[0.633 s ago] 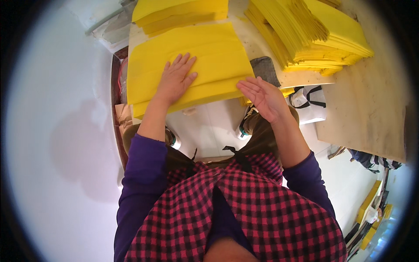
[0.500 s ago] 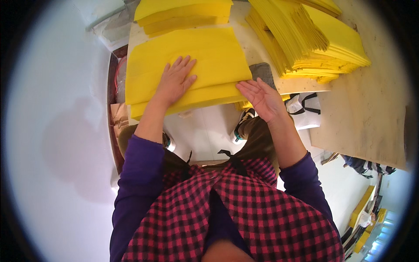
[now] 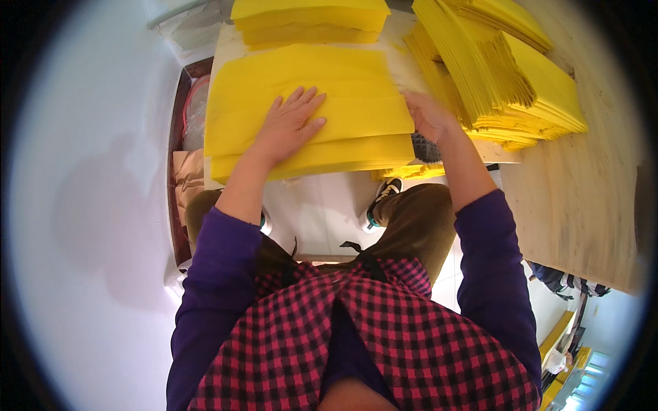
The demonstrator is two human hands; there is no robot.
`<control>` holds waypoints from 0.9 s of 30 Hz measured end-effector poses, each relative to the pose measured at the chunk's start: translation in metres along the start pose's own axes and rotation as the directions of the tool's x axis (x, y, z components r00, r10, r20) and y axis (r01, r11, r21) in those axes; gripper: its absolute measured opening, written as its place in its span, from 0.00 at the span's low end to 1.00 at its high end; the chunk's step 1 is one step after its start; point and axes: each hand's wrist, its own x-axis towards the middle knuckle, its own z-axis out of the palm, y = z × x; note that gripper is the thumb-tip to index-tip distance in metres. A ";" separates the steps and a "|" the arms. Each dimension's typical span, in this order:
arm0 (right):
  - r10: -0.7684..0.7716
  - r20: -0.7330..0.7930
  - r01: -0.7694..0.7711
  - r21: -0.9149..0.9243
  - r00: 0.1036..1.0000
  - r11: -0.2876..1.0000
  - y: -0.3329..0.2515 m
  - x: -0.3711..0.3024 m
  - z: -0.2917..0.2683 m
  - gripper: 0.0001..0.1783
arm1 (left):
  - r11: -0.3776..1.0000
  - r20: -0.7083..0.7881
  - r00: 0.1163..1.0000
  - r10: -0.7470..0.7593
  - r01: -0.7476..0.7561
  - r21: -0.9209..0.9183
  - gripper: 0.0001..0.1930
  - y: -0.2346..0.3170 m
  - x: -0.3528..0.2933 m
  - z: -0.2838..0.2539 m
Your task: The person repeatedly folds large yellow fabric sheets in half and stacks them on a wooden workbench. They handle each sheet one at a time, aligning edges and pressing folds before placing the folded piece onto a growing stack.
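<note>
My left hand lies flat, with its fingers spread, on a stack of yellow fabric-like sheets. Creases or folded edges run across the stack, and its near edge hangs at the table's front. At the stack's right edge is my right hand, its slightly bent fingers touching the side of the sheets. That hand looks open, though its fingertips are somewhat blurred. A dark grey textured block or pad shows partly beneath the right wrist.
Another yellow stack stands at the back. Large folded yellow piles sit at the back right, by a wooden board. A white wall is on the left. Brown paper lies beside the table's left end.
My right hand has moved up and right along the stack's edge, from its near corner. A higher crease shows across the top sheet. My left hand stays flat on it.
</note>
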 end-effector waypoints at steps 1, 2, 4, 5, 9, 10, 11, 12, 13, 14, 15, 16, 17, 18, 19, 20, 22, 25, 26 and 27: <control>0.002 0.022 -0.001 -0.044 1.000 0.999 -0.003 0.007 0.000 0.14 | 1.000 -0.004 1.000 0.005 -0.005 -0.001 0.28 0.000 -0.001 0.000; 0.009 0.000 -0.009 -0.062 1.000 0.998 -0.006 0.016 0.003 0.14 | 1.000 -0.005 1.000 0.009 -0.009 -0.001 0.28 0.000 0.000 0.000; 0.028 -0.105 -0.039 -0.103 0.994 0.994 -0.012 0.030 0.008 0.14 | 1.000 0.008 1.000 0.007 -0.007 0.001 0.28 0.001 0.000 -0.001; 0.033 -0.083 -0.043 -0.119 0.996 0.992 -0.014 0.033 0.011 0.14 | 1.000 0.014 1.000 0.000 0.000 0.005 0.28 0.001 0.000 -0.002; 0.102 -0.185 -0.138 -0.192 0.977 0.972 -0.024 0.044 0.027 0.15 | 1.000 0.015 1.000 -0.008 0.007 0.027 0.28 0.005 0.000 -0.004; 0.112 -0.211 -0.156 -0.205 0.971 0.966 -0.025 0.046 0.030 0.16 | 0.999 0.015 1.000 -0.009 0.008 0.045 0.28 0.006 0.000 -0.004; 0.082 -0.226 -0.145 -0.278 0.971 0.949 -0.027 0.047 0.032 0.16 | 0.998 0.018 1.000 -0.014 0.012 0.061 0.28 0.007 0.001 -0.004; 0.046 -0.243 -0.131 -0.347 0.969 0.929 -0.025 0.047 0.035 0.16 | 0.998 0.011 1.000 -0.007 0.007 0.070 0.28 0.009 0.000 -0.004; 0.017 -0.254 -0.123 -0.410 0.967 0.904 -0.023 0.048 0.037 0.17 | 0.997 0.009 1.000 -0.007 0.007 0.079 0.28 0.010 0.000 -0.005; -0.037 -0.247 -0.087 -0.470 0.968 0.879 -0.021 0.049 0.038 0.16 | 0.996 0.009 1.000 -0.013 0.012 0.091 0.28 0.010 -0.001 -0.006; -0.086 -0.236 -0.052 -0.525 0.968 0.849 -0.020 0.049 0.039 0.16 | 0.996 -0.003 1.000 -0.020 0.020 0.090 0.28 0.010 -0.002 -0.008; -0.131 -0.223 -0.020 -0.570 0.966 0.821 -0.018 0.049 0.039 0.15 | 0.995 -0.011 0.999 -0.031 0.032 0.091 0.28 0.010 -0.003 -0.009; -0.197 -0.201 0.026 -0.634 0.960 0.773 -0.016 0.049 0.039 0.15 | 0.995 -0.013 0.999 -0.048 0.049 0.090 0.28 0.009 -0.004 -0.011; -0.260 -0.174 0.072 -0.686 0.950 0.724 -0.013 0.049 0.039 0.14 | 0.991 -0.013 0.997 -0.074 0.075 0.113 0.28 0.006 -0.006 -0.013; -0.320 -0.145 0.116 -0.733 0.936 0.670 -0.011 0.048 0.038 0.14 | 0.986 -0.008 0.995 -0.102 0.102 0.135 0.28 0.002 -0.009 -0.016; -0.369 -0.133 0.144 -0.759 0.920 0.634 -0.008 0.048 0.037 0.14 | 0.981 -0.021 0.993 -0.113 0.115 0.159 0.28 -0.003 -0.012 -0.020; -0.465 -0.107 0.195 -0.809 0.879 0.555 -0.003 0.048 0.035 0.14 | 0.950 -0.022 0.980 -0.199 0.198 0.243 0.28 -0.018 -0.022 -0.028; -0.514 -0.089 0.240 -0.808 0.853 0.538 0.002 0.051 0.032 0.15 | 0.895 -0.116 0.946 -0.303 0.324 0.305 0.28 -0.051 -0.042 -0.041; -0.521 -0.089 0.242 -0.811 0.849 0.532 0.003 0.052 0.031 0.15 | 0.879 -0.182 0.935 -0.304 0.349 0.325 0.28 -0.064 -0.050 -0.046; -0.514 -0.104 0.231 -0.805 0.851 0.546 0.004 0.052 0.029 0.15 | 0.886 -0.211 0.918 -0.335 0.383 0.261 0.28 -0.078 -0.055 -0.051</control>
